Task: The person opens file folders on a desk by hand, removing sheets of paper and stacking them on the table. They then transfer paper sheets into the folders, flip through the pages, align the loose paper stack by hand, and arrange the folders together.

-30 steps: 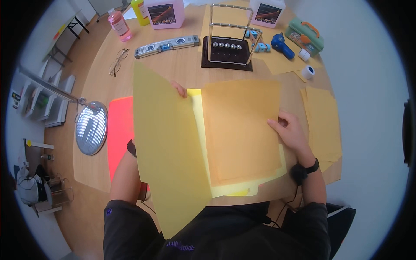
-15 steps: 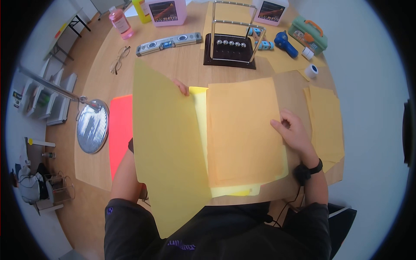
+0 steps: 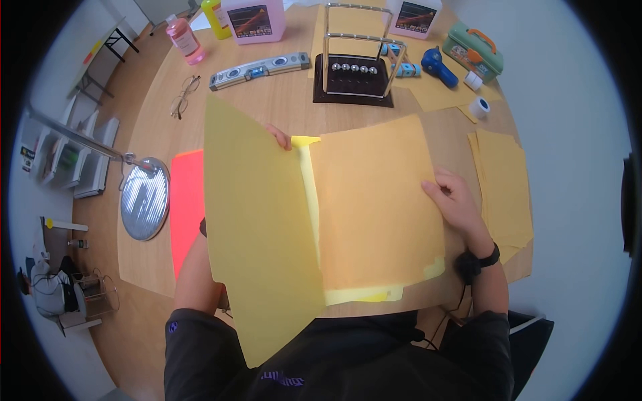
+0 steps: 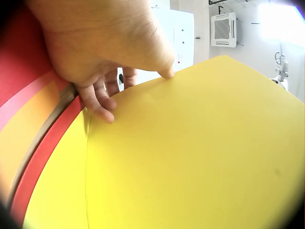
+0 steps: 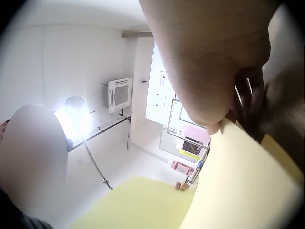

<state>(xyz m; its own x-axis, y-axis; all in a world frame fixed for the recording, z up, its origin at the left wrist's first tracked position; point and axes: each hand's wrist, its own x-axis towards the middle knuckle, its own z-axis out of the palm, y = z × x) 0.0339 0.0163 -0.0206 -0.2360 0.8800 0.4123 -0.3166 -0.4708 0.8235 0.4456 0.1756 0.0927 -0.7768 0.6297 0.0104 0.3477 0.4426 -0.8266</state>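
A yellow folder lies spread, its left cover (image 3: 261,234) raised and tilted. The left hand (image 3: 278,137) is mostly behind that cover; in the left wrist view the hand (image 4: 109,52) has its thumb on the cover's edge, fingers behind and below. Over the folder's right side lie tan sheets (image 3: 378,207), whose right edge the right hand (image 3: 458,204) pinches between thumb and fingers. The right wrist view shows the hand (image 5: 219,71) with its thumb on the sheet (image 5: 238,176). Bright yellow paper (image 3: 364,294) shows under the tan sheets.
Left of the folder are a red sheet (image 3: 187,214) and a round lamp head (image 3: 145,200). Tan envelopes (image 3: 505,194) lie at the right. Farther back stand a Newton's cradle (image 3: 354,80), a level (image 3: 259,71), glasses (image 3: 184,97), bottles and a green box (image 3: 473,53).
The tan sheets' upper right corner has shifted and their right edge now slants outward toward the bottom. The right hand has moved slightly right with that edge. The left hand is nearly still.
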